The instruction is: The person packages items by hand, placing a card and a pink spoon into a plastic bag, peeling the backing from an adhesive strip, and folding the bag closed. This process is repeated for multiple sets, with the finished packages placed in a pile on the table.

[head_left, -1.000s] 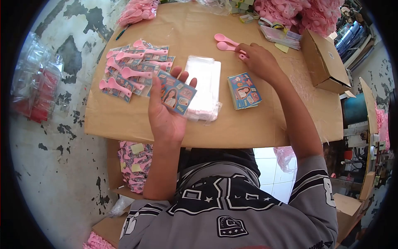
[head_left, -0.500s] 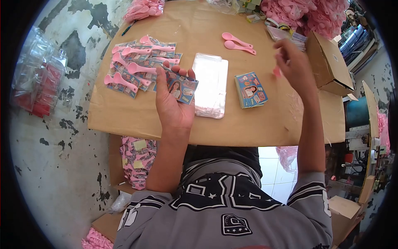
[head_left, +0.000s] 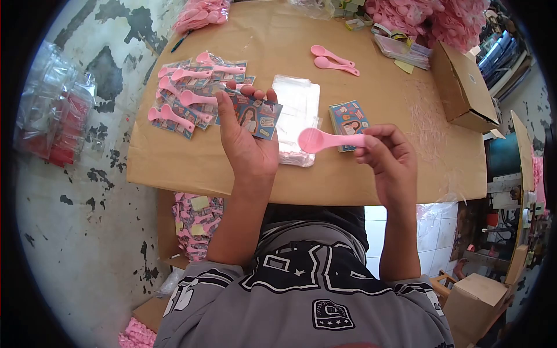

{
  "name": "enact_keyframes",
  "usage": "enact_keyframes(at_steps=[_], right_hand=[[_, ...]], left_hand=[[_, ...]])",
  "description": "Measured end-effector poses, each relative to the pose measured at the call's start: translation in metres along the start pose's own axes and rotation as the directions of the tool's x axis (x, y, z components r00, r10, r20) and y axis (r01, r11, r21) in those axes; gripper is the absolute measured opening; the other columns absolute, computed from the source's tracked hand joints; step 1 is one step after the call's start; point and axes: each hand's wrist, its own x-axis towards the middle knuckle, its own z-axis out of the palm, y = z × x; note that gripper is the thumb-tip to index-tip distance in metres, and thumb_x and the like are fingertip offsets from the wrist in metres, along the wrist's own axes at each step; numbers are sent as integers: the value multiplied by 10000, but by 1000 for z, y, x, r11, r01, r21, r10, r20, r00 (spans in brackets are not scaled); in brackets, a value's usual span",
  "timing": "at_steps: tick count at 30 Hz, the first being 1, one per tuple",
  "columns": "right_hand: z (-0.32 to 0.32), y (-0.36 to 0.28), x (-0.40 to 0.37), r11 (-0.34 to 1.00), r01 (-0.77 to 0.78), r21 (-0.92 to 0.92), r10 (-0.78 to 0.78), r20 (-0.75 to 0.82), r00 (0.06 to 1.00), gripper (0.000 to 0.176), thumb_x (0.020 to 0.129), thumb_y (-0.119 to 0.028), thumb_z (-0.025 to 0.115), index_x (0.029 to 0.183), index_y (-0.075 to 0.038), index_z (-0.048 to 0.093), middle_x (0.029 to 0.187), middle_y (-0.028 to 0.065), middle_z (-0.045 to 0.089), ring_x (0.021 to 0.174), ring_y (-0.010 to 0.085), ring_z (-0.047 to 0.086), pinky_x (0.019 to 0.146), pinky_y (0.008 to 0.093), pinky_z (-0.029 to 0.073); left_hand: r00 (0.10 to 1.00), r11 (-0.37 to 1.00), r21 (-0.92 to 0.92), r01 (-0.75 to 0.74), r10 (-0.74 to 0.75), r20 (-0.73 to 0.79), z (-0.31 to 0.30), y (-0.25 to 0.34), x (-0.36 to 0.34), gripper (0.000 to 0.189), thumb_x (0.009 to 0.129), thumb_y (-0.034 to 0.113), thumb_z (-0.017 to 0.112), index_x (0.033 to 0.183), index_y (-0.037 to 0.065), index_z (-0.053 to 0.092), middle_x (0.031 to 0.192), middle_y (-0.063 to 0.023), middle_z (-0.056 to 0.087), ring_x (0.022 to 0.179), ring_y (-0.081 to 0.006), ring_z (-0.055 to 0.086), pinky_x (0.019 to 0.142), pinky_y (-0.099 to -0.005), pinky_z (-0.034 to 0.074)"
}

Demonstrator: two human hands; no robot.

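Note:
My left hand (head_left: 250, 148), palm up, grips a blue printed card (head_left: 259, 120) between thumb and fingers. Clear plastic shows around the card's edge. In my right hand (head_left: 393, 162) a pink measuring spoon (head_left: 326, 140) is pinched by the end of its handle, bowl pointing left toward the card. Beneath the spoon's bowl lies a pile of clear plastic bags (head_left: 297, 104). The spoon's handle overlaps a stack of blue cards (head_left: 348, 110) in this view. Left of my left hand, several bagged cards with pink spoons (head_left: 188, 87) lie in a heap.
Two loose pink spoons (head_left: 335, 59) lie at the back. Large bags of pink spoons (head_left: 429, 20) and a cardboard box (head_left: 461, 87) stand at the back right. A pen (head_left: 181, 42) lies near the left edge. Below the table, a box (head_left: 165, 232) holds more packed spoons.
My right hand has come in from the right side toward the middle, bringing the pink spoon close to the card. My left hand has stayed nearly still, holding the card.

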Motion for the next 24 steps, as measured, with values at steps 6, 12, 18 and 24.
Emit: enact_keyframes(at_steps=[6, 12, 18, 24], right_hand=[[25, 10, -4, 991, -53, 124, 48, 49, 998, 148, 996, -21, 700, 1114, 20, 621, 1047, 113, 713, 971, 194, 747, 818, 293, 612], [29, 18, -6, 1000, 6, -20, -3, 156, 988, 206, 975, -57, 750, 1109, -15, 599, 965, 51, 696, 915, 132, 699, 801, 285, 567], [40, 41, 2, 967, 191, -168, -172, 124, 977, 312, 925, -52, 811, 1114, -43, 563, 1010, 17, 617, 863, 65, 591, 759, 223, 503], [49, 46, 3, 917, 291, -271, -253, 168, 953, 440, 871, -24, 850, 1206, -34, 565, 1059, 31, 599, 827, 62, 560, 717, 205, 487]], left_hand=[[998, 999, 29, 41, -42, 40, 3, -10, -5, 350, 1052, 382, 663, 1230, 85, 611, 1017, -52, 662, 945, -175, 655, 1039, -438, 543], [976, 975, 34, 219, -219, 7, 8, -18, -11, 416, 1059, 425, 635, 1254, 60, 593, 1055, -63, 661, 975, -186, 658, 1058, -454, 538], [911, 913, -4, 407, -406, 66, 7, -28, -27, 445, 1085, 449, 576, 1340, 84, 556, 1093, -82, 664, 998, -204, 678, 1029, -460, 560], [896, 899, 20, 438, -438, 72, -4, -13, -30, 420, 1116, 359, 533, 1408, 59, 501, 1148, -108, 650, 1064, -223, 678, 1050, -480, 574]])
